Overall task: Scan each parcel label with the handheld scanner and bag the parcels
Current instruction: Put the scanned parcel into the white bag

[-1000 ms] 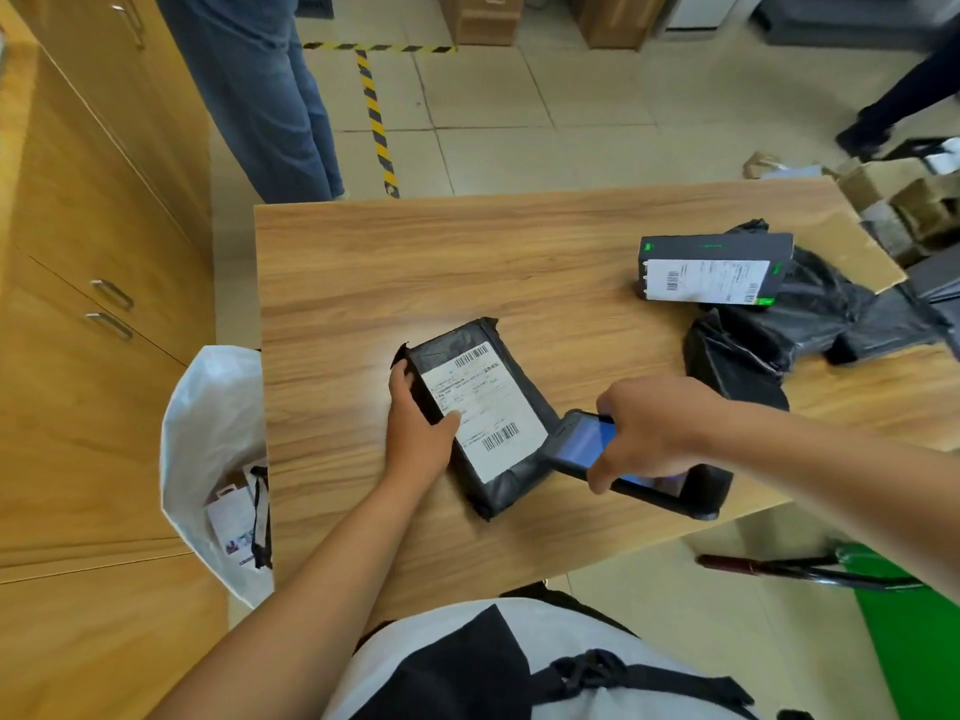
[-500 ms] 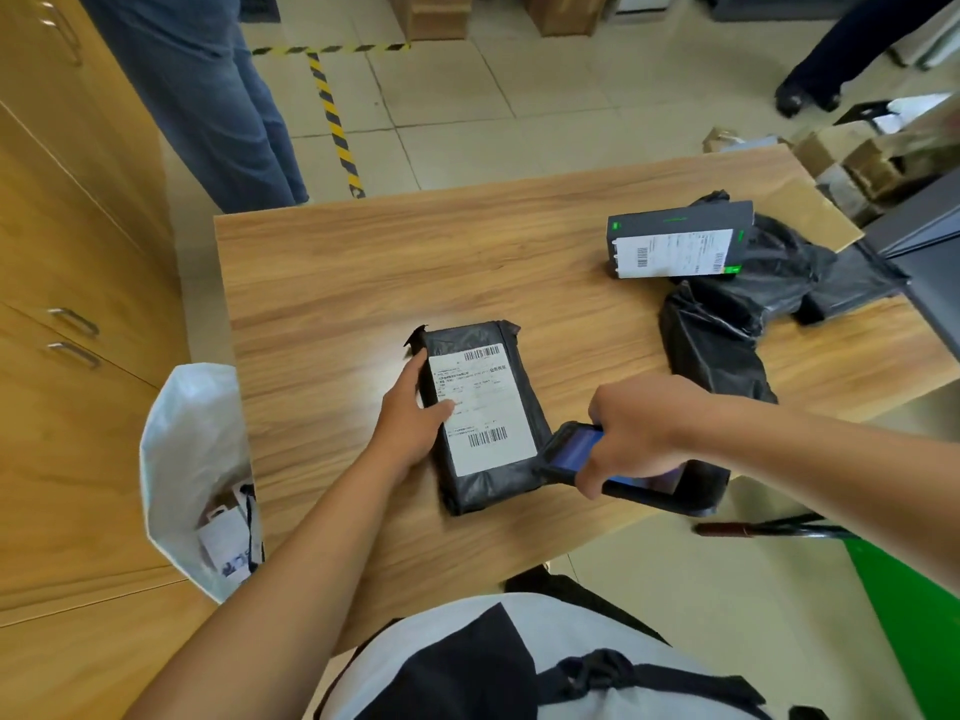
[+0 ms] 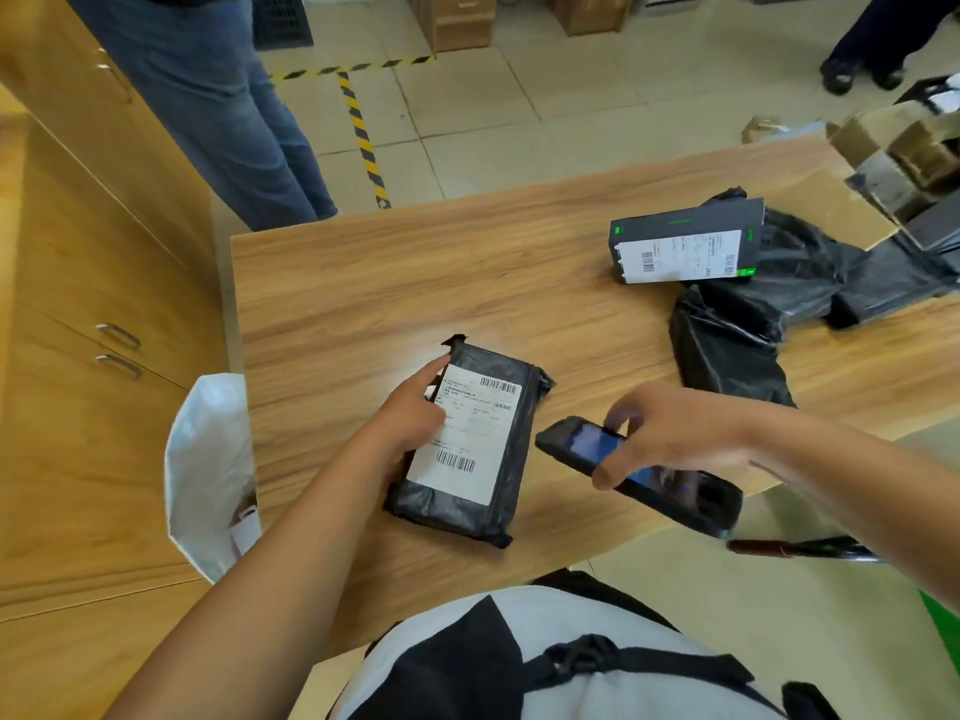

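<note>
A black-wrapped parcel (image 3: 511, 459) with a white barcode label lies flat near the front of the wooden table (image 3: 415, 283). My left hand (image 3: 415, 415) grips its left edge, thumb on the label. Just right of the parcel, my right hand (image 3: 675, 433) holds the black handheld scanner (image 3: 582, 441) between thumb and fingers, screen up, its nose beside the parcel's right edge and its rear over the table's front edge. A second parcel, a black box (image 3: 685, 246) with a white label, rests at the back right. A white bag (image 3: 208, 459) hangs at the table's left side with labelled items inside.
Crumpled black plastic bags (image 3: 737, 345) lie right of the scanner, under the black box. Open cardboard boxes (image 3: 904, 158) crowd the far right corner. Wooden cabinets (image 3: 78, 304) line the left. A person in jeans (image 3: 234, 122) stands beyond the table; another person's feet (image 3: 857, 70) are at top right.
My right hand has loosened from a full fist on the scanner to a thumb-and-finger hold, and the scanner's screen now faces up. My left hand still holds the parcel, which has turned slightly.
</note>
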`<state>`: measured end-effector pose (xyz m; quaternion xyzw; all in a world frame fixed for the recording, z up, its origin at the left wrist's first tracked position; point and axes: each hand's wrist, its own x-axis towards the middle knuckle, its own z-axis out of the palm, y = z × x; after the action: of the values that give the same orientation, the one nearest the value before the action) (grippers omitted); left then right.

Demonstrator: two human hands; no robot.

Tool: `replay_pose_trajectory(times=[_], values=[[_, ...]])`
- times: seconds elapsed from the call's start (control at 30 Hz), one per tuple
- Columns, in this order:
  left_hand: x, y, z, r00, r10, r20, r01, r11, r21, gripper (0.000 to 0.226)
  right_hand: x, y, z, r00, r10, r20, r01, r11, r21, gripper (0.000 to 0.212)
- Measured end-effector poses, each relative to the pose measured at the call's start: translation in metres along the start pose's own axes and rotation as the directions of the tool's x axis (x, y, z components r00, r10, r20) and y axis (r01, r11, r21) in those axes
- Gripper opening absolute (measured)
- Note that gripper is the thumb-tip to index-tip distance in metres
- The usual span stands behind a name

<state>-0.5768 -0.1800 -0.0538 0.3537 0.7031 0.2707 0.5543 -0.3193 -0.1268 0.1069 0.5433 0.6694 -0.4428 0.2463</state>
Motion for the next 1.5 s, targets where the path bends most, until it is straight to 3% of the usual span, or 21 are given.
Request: replay_pose_trajectory(times=[0.1, 0.27, 0.37, 0.53, 0.67, 0.87, 0.97, 1.13, 1.27, 1.5], values=[[-0.021, -0.003, 0.019, 0.954, 0.09, -0.286, 0.01, 0.944, 0.33, 0.067, 0.005, 0.017, 0.0, 0.998, -0.031, -0.052, 0.042, 0.973, 0.226, 0.072], [-0.073, -0.028, 0.079, 0.922, 0.035, -0.387, 0.225, 0.764, 0.604, 0.112, 0.021, 0.028, 0.009, 0.986, -0.06, -0.159, 0.137, 0.833, 0.536, 0.049], [-0.08, -0.042, 0.095, 0.896, 0.038, -0.442, 0.29, 0.703, 0.649, 0.111, 0.034, 0.024, 0.012, 0.98, -0.085, -0.182, 0.18, 0.775, 0.606, 0.041], [-0.082, -0.042, 0.088, 0.875, 0.0, -0.484, 0.322, 0.746, 0.582, 0.104, 0.047, 0.012, 0.009, 0.972, -0.184, -0.144, 0.234, 0.791, 0.566, 0.042], [-0.089, -0.048, 0.075, 0.864, -0.028, -0.503, 0.36, 0.732, 0.578, 0.107, 0.056, -0.01, 0.012, 0.963, -0.251, -0.098, 0.26, 0.772, 0.579, 0.027], [-0.123, -0.073, 0.044, 0.796, -0.148, -0.587, 0.435, 0.814, 0.384, 0.101, 0.06, -0.062, 0.034, 0.937, -0.349, -0.032, 0.313, 0.792, 0.525, 0.02], [-0.141, -0.089, 0.017, 0.748, -0.214, -0.628, 0.426, 0.881, 0.207, 0.098, 0.059, -0.086, 0.048, 0.926, -0.377, -0.013, 0.335, 0.807, 0.486, 0.035], [-0.162, -0.119, -0.043, 0.701, -0.301, -0.646, 0.227, 0.954, -0.197, 0.086, 0.053, -0.12, 0.068, 0.923, -0.385, 0.007, 0.34, 0.822, 0.457, 0.055], [-0.162, -0.14, -0.095, 0.705, -0.389, -0.593, 0.039, 0.857, -0.515, 0.074, 0.05, -0.139, 0.08, 0.933, -0.36, -0.012, 0.327, 0.833, 0.446, 0.058], [-0.137, -0.185, -0.156, 0.761, -0.505, -0.406, 0.09, 0.704, -0.705, 0.067, 0.043, -0.153, 0.099, 0.952, -0.296, -0.074, 0.295, 0.833, 0.467, 0.04]])
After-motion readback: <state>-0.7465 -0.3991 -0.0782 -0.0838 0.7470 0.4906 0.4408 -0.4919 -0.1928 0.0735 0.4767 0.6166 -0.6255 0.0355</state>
